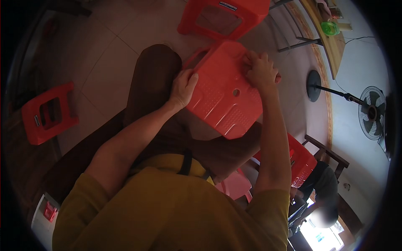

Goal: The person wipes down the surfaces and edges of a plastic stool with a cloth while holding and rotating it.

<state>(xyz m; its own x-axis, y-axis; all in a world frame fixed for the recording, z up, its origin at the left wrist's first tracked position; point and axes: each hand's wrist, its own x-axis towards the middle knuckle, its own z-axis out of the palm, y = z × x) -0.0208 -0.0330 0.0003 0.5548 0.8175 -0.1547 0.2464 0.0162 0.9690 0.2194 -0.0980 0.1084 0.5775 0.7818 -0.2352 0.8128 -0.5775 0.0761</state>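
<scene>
A red plastic stool (211, 98) with a round hole and dotted raised patches in its seat is tilted in front of me, between my legs. My left hand (184, 88) is closed on its left edge, thumb over the seat. My right hand (261, 71) presses on the far right part of the seat with curled fingers. Whatever those fingers hold, if anything, is hidden; a small reddish bit shows beside the wrist, and I cannot tell whether it belongs to the stool.
Another red stool (226, 16) stands just beyond, and a smaller one (50, 113) is on the left. At right are a wooden table (331, 46) with a green container (330, 28), and a standing fan (372, 113). Another person (326, 188) bends near a red stool (299, 161) at lower right.
</scene>
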